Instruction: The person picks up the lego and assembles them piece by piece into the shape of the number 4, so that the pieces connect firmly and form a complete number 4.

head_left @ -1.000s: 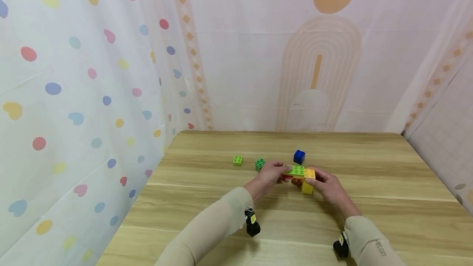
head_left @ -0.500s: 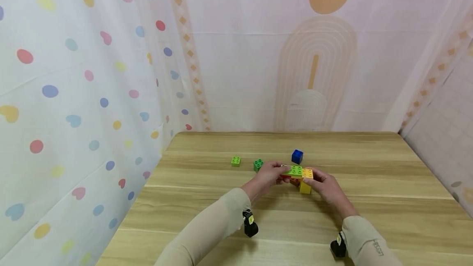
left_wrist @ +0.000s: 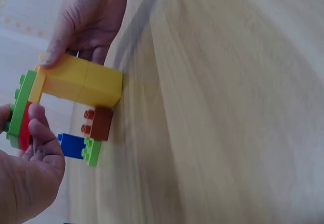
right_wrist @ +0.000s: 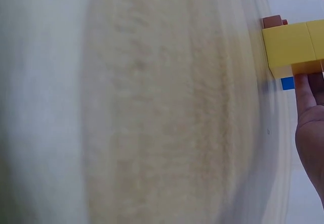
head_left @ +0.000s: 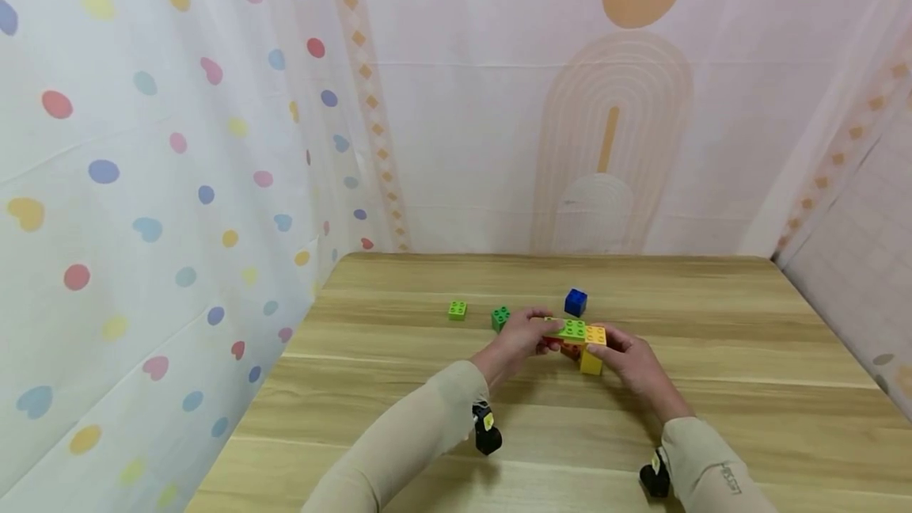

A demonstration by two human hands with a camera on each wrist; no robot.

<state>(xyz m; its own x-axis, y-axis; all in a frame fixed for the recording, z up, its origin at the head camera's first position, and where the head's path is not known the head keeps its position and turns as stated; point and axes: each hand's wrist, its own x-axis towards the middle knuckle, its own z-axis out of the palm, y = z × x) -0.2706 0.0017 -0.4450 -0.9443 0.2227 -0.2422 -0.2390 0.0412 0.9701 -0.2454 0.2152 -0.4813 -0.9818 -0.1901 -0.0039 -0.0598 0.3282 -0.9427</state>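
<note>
A light green toy brick (head_left: 573,329) lies across a raised assembly, with a red brick (left_wrist: 24,134) under its left end. My left hand (head_left: 522,336) pinches these two between thumb and fingers. On the right they meet an orange-yellow flat brick (left_wrist: 36,84) on top of two stacked yellow bricks (left_wrist: 85,79), which stand on the table. My right hand (head_left: 631,358) grips the top of this yellow column, thumb in front and fingers behind. In the right wrist view the yellow column (right_wrist: 289,45) hides the upper bricks.
Beneath the raised bricks sits a reddish-brown brick (left_wrist: 103,123) on the wooden table (head_left: 556,450). Behind the hands stands a blue brick (head_left: 575,302). A dark green brick (head_left: 500,318) and a small lime brick (head_left: 457,310) lie to the left. A patterned curtain (head_left: 470,141) hangs behind.
The hands and the held bricks keep nearly the same pose. The whole head view shifts slightly left and then back, with the loose bricks unmoved on the table.
</note>
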